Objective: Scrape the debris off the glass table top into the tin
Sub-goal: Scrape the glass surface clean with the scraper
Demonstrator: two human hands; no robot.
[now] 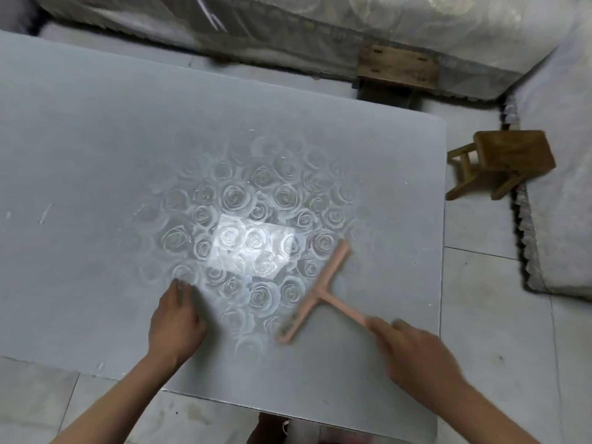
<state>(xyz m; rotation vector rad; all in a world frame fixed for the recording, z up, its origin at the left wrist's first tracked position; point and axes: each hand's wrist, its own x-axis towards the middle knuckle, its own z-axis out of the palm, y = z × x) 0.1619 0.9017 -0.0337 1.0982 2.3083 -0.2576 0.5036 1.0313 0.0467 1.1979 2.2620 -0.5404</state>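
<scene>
My right hand grips the scraper; my left hand rests flat on the surface. I reckon this is the scraping step. Next I need the tin, unseen here.

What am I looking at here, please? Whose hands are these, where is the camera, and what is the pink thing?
There is no machine here. A person wears one camera on the head, looking forward and down at their own two hands. The left hand rests flat on the glass table top, which has a rose pattern. The right hand, slightly blurred, holds the handle of a pink T-shaped scraper on the glass. Some pale debris lies near the left edge. No tin shows. A small wooden stool stands on the floor at the right.
</scene>
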